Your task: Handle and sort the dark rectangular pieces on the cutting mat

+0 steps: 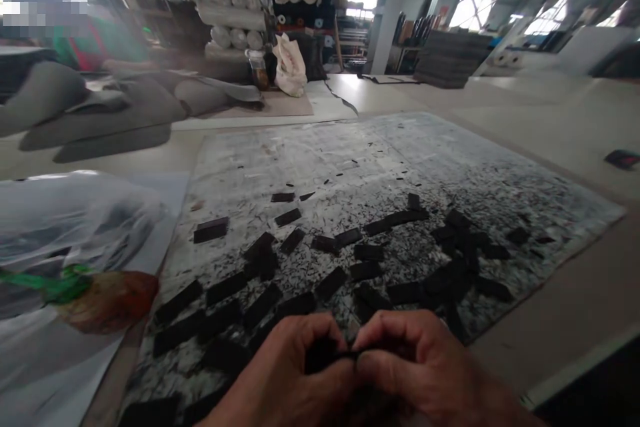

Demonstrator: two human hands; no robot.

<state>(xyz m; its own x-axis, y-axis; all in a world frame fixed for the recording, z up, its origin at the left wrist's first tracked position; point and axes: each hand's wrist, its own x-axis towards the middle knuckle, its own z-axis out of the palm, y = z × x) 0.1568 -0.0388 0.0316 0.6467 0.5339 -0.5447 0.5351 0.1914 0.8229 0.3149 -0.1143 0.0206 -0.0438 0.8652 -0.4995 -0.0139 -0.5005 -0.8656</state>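
My left hand (300,370) and my right hand (417,363) meet at the bottom middle, low over the table. Thumbs and fingers of both pinch a small black piece (353,352) between them, mostly covered by the fingertips; its exact kind I cannot make out. Beyond the hands, many flat black rectangular pieces (331,283) lie scattered on a pale, worn board (310,147). Some overlap in a pile (453,273) to the right. Fine black scraps (320,220) are strewn among them.
On the left sit a clear plastic bag (85,213) and a reddish-brown bundle (113,300) tied with green. Grey sheet material (100,107) is heaped behind. A jar (258,70) and a cream bag (290,67) stand at the back. A dark object (623,159) rests far right.
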